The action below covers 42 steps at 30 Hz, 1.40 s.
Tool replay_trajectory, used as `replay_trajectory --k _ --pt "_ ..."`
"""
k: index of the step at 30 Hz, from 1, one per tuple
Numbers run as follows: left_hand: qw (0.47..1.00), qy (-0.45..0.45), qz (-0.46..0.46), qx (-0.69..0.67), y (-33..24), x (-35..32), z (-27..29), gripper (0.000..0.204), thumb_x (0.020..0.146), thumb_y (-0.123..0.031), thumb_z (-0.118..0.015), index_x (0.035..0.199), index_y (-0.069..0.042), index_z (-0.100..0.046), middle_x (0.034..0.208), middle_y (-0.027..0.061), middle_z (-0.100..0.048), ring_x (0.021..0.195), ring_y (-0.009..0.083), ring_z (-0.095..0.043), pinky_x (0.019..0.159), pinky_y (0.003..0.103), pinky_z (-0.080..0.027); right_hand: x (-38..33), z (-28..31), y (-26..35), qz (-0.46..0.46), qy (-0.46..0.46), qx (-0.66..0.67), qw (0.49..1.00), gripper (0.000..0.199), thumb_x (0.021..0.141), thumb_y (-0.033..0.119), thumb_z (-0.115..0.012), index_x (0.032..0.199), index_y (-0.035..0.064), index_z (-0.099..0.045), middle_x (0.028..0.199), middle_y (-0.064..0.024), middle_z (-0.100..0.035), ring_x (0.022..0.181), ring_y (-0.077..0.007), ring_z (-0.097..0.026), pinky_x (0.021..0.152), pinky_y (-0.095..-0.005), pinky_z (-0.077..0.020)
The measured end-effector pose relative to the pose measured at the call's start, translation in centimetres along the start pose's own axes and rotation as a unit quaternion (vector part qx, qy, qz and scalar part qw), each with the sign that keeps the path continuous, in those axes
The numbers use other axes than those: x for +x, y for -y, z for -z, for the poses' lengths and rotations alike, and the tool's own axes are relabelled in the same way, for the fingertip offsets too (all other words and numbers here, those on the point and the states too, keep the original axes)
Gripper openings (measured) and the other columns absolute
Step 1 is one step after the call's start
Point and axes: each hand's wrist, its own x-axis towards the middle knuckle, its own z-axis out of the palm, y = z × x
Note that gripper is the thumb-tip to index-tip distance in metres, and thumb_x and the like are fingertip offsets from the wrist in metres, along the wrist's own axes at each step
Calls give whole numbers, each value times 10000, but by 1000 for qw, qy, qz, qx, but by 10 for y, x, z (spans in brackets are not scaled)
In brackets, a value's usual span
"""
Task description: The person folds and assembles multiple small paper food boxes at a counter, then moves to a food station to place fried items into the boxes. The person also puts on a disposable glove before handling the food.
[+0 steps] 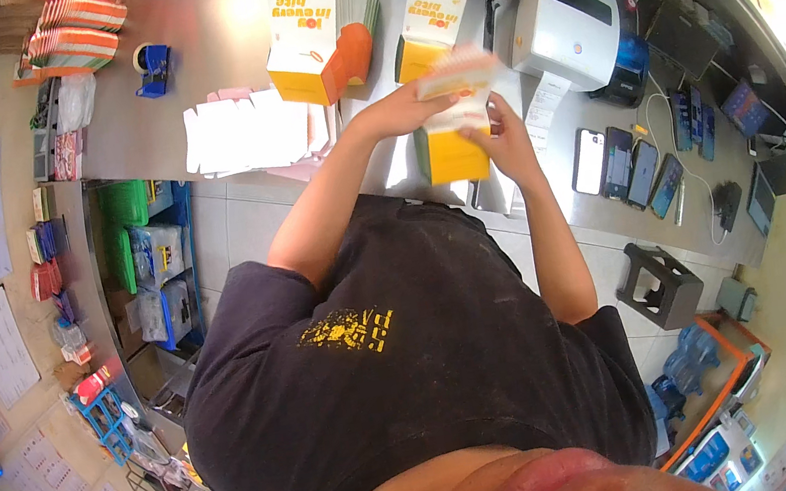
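Note:
Between my hands is a small cardboard food carton (456, 153), white with an orange pattern on top and yellow below, its upper part blurred by motion. My left hand (399, 110) grips the carton's upper left side. On the right side, the fingers of my right hand (503, 136) close on it near where white meets yellow. Just beyond stands a similar carton (434, 14), flattened or partly folded; I cannot tell which. Farther left rests a thick stack of larger white-and-orange cartons (307, 26).
White paper slips (247, 133) lie on the metal counter (202, 31) at left, near a blue tape dispenser (152, 70). A white printer (565, 25) with a paper strip stands at right. Several phones (616, 162) lie nearer the right edge. A dark stool (658, 284) is below.

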Motion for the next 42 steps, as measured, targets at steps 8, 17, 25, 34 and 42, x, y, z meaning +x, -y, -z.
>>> replay_trajectory --k 8,17,25,34,42 --pt "880 -374 -126 263 55 63 24 670 906 -144 -682 1471 10 -356 1406 288 -444 1334 464 -425 1115 511 -368 164 -28 -77 5 -221 -343 913 590 872 512 -780 1145 3 -658 1045 -191 -704 903 -327 -699 809 -427 -548" --pt "896 -236 -143 348 104 115 37 400 910 -108 -571 1309 -105 -581 1328 147 -592 1295 353 -510 1083 504 -374 196 -35 -107 -117 -329 -422 837 722 798 433 -832 1273 84 -415 1181 -247 -620 1076 -452 -646 865 -527 -534" --pt "866 -165 60 468 147 171 16 514 953 -369 -582 1392 -103 -561 1492 102 -524 1387 340 -455 1057 653 -377 103 -84 -117 -112 -348 -397 842 461 905 248 -666 1328 111 -544 1194 -274 -594 1040 -434 -649 870 -536 -533" --pt "816 -110 -181 538 165 183 71 498 951 -335 -580 1385 -90 -565 1465 114 -538 1328 332 -488 1006 618 -404 -169 -206 -122 -307 -499 -211 783 453 945 278 -673 1336 156 -480 1237 -221 -521 948 -427 -656 849 -526 -539" --pt "819 -31 -274 503 184 144 95 484 950 -304 -578 1378 -79 -569 1441 124 -551 1276 326 -518 960 588 -428 -243 -334 -169 -315 -634 -163 687 439 930 315 -685 1289 154 -488 1137 -184 -557 994 -418 -644 832 -525 -524"
